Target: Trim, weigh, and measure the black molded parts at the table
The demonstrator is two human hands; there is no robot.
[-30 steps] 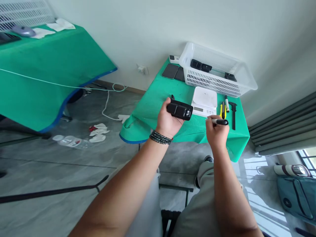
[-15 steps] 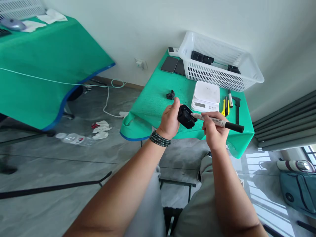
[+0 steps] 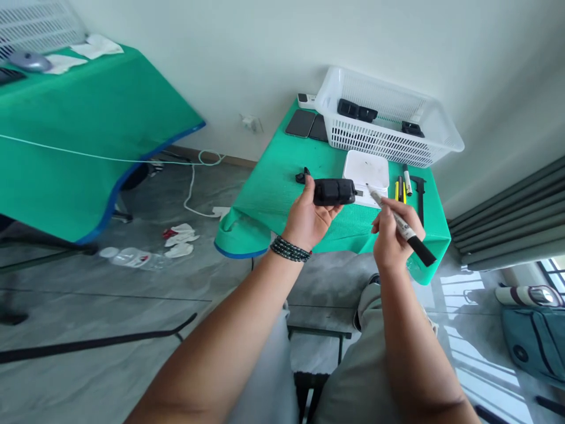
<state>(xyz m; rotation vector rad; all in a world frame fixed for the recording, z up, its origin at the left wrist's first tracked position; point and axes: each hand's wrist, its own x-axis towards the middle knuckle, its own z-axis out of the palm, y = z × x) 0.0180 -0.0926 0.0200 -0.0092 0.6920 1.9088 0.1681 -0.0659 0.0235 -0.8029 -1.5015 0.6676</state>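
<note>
Reaching forward, left hand (image 3: 305, 222) half-curls palm-up around a black part (image 3: 334, 192); right hand (image 3: 392, 240) pinches a marker (image 3: 405, 229).

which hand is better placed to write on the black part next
Probably the right hand: it holds the marker in a writing grip near the black part, while the left hand is occupied holding that part.

I read: held part (image 3: 334, 192), solid black | marker (image 3: 402, 227), white barrel, dark lettering, black cap | tablecloth (image 3: 286, 171), green, blue hem | scale (image 3: 366, 168), white | basket (image 3: 379, 141), white, slotted rows | tool (image 3: 396, 191), yellow and black | caliper (image 3: 421, 203), black | bracelet (image 3: 290, 249), dark beads, pale flecks
</note>
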